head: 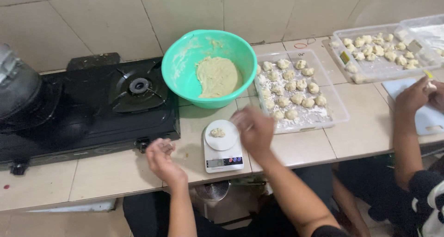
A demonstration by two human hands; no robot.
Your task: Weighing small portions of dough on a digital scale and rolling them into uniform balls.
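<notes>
Light: even, soft indoor light from above, moderately bright.
Shadows: faint, short ones under the green bowl [209,68] and scale [223,146].
Glare: mild sheen on the black stove [88,112].
Blur: right hand [253,128] motion-smeared; edges slightly soft.

Left hand [162,159] cupped palm-up; right hand [253,129] blurred, fingers down.

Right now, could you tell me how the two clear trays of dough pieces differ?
The near tray lies beside the green bowl, the far tray at the counter's right end by another person's hands. The near tray's dough pieces lie spaced apart on white flour; the far tray's pieces crowd its back half. Both are clear, shallow and rectangular.
</notes>
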